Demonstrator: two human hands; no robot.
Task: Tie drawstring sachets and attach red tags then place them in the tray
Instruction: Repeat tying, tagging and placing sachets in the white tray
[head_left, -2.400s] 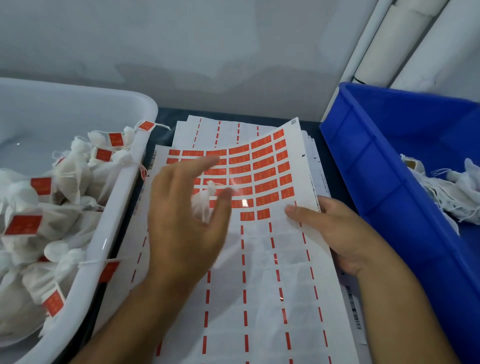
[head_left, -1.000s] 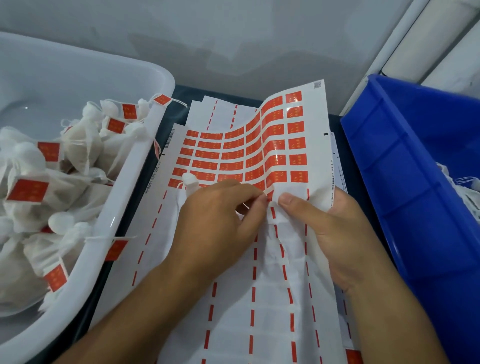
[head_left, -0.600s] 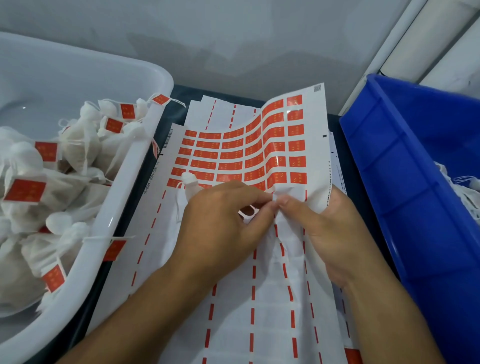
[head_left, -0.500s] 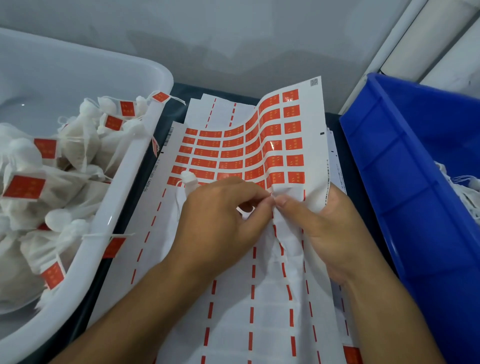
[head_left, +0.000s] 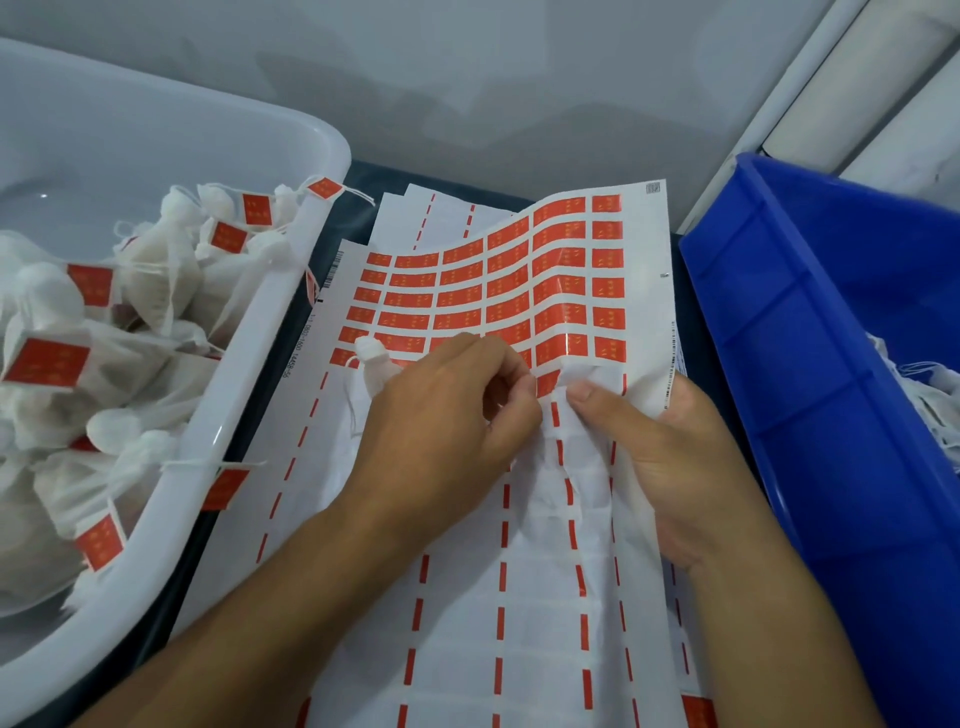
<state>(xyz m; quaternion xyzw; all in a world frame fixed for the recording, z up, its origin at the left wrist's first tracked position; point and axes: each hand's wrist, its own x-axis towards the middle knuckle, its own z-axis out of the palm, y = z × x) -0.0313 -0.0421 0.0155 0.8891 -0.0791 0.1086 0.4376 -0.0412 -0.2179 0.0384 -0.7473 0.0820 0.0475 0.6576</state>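
A white sheet of red tags (head_left: 519, 270) lies in the middle, its lower part stripped to the backing. My left hand (head_left: 441, 415) holds a white sachet (head_left: 375, 361) under its curled fingers, the tied neck sticking out to the left. Its thumb and forefinger tips pick at a red tag (head_left: 546, 383) in the lowest red row. My right hand (head_left: 670, 457) grips the sheet's right edge, thumb on top and fingers beneath, and the sheet buckles upward there. The white tray (head_left: 249, 332) stands at the left.
Several tied sachets with red tags (head_left: 156, 275) fill the white tray. A blue bin (head_left: 831, 364) at the right holds loose white sachets (head_left: 930, 395). More stripped sheets lie under the top one. A grey wall closes the back.
My left hand came down onto the sheet with the sachet and its fingertips met my right thumb at the lowest red row. The sheet's right side lifted and buckled.
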